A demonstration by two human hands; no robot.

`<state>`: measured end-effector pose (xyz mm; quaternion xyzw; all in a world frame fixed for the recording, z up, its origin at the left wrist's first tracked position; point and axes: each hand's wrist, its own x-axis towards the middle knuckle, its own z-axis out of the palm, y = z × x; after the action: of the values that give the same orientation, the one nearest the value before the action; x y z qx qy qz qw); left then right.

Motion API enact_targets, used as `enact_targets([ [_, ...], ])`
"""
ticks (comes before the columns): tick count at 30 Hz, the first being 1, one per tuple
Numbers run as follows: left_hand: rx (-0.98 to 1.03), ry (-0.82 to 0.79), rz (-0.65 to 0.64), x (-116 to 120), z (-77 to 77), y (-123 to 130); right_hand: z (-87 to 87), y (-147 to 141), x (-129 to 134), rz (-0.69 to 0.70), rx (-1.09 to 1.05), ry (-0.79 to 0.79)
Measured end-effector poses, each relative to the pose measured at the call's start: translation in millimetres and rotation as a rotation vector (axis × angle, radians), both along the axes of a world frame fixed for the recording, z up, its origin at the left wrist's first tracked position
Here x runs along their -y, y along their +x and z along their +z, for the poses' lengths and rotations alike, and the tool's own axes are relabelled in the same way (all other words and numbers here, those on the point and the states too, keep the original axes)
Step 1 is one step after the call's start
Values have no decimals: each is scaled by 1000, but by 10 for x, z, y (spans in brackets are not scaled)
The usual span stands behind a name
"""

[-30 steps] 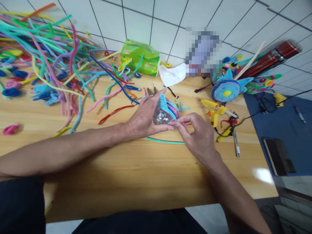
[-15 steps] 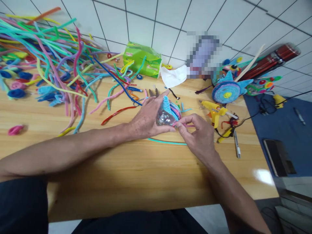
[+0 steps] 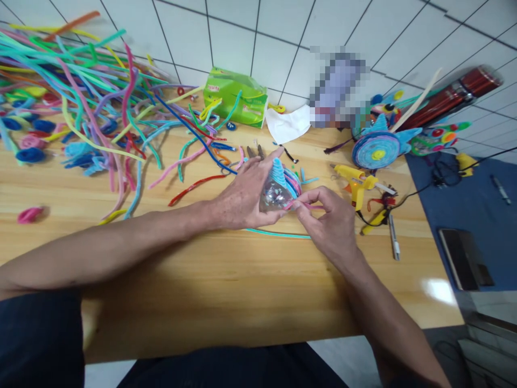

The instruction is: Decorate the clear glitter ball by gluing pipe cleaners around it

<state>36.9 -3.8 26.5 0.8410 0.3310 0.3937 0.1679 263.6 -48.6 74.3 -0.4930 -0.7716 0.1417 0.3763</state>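
My left hand (image 3: pixel 246 199) is wrapped round a clear, shiny rounded piece (image 3: pixel 274 195), its thumb along the near edge. Blue, pink and purple pipe cleaners cover that piece's right side, and a light blue ridged triangle (image 3: pixel 277 173) stands up on it. My right hand (image 3: pixel 327 218) pinches a pink pipe cleaner (image 3: pixel 312 206) between thumb and forefinger, at the lower right edge of the piece. A turquoise pipe cleaner (image 3: pixel 278 233) lies on the table just below both hands. Behind the left hand, the dark tips of a tool (image 3: pixel 255 152) show.
Loose pipe cleaners (image 3: pixel 89 97) are heaped at the left. A green tissue pack (image 3: pixel 235 98) lies by the tiled wall. To the right are a yellow glue gun (image 3: pixel 355 183) with its cord, a blue coiled fish figure (image 3: pixel 376 151), a red thermos (image 3: pixel 448 99) and a pen (image 3: pixel 394 237).
Both hands keep nearly the same hold on the piece and the pink pipe cleaner. The view has shifted very slightly.
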Motion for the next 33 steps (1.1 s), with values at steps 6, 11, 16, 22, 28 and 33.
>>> enact_targets([
  [6, 5, -2, -54, -49, -15, -31, -10, 4, -6, 5, -47, -23],
  [11, -24, -56, -234, -155, 44, -127, -28, 29, -30, -24, -74, -59],
  [16, -19, -160, -315, -249, 76, -178, -35, 45, -42, -22, -95, -75],
  [22, 64, -232, -247, -294, 22, -166, -44, 52, -43, -35, -94, -98],
  [28, -126, -112, -267, -274, 33, -222, -51, 59, -55, -31, -110, -106],
  [33, -124, -145, -207, -158, 136, -205, -17, 1, -1, -16, -118, -144],
])
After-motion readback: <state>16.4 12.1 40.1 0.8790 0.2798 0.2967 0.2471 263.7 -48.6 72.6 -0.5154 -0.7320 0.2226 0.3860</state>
